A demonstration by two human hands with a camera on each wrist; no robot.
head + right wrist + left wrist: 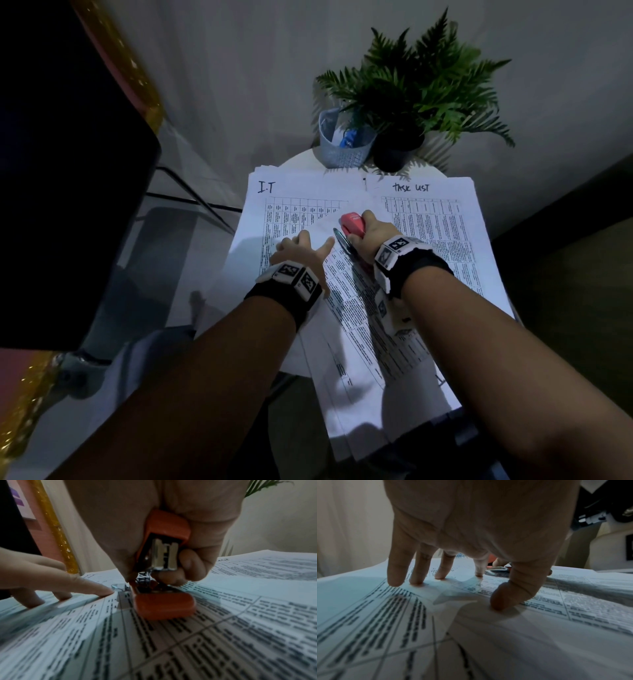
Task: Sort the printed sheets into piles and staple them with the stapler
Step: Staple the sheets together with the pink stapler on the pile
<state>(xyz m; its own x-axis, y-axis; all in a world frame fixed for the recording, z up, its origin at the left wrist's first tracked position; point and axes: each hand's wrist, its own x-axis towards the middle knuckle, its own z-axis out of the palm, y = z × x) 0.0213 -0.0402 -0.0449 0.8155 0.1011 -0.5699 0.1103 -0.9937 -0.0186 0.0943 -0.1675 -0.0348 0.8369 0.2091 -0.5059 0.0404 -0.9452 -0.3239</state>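
Two piles of printed tables lie on the table, one headed "I.T" (291, 212) and one headed "TASK LIST" (431, 212). Across them lies an angled set of sheets (356, 308). My left hand (301, 244) presses this set down with spread fingertips (440, 575), thumb near the stapler. My right hand (366, 234) grips the red-orange stapler (352, 224) at the set's top corner. In the right wrist view the stapler (164, 603) has its base on the paper and its top arm raised, with my right hand (171, 569) wrapped around it.
A fern in a black pot (397, 150) and a grey basket (342, 147) stand at the back of the small white round table (298, 159). A large dark object (61, 171) fills the left side. The sheets overhang the table's near edge.
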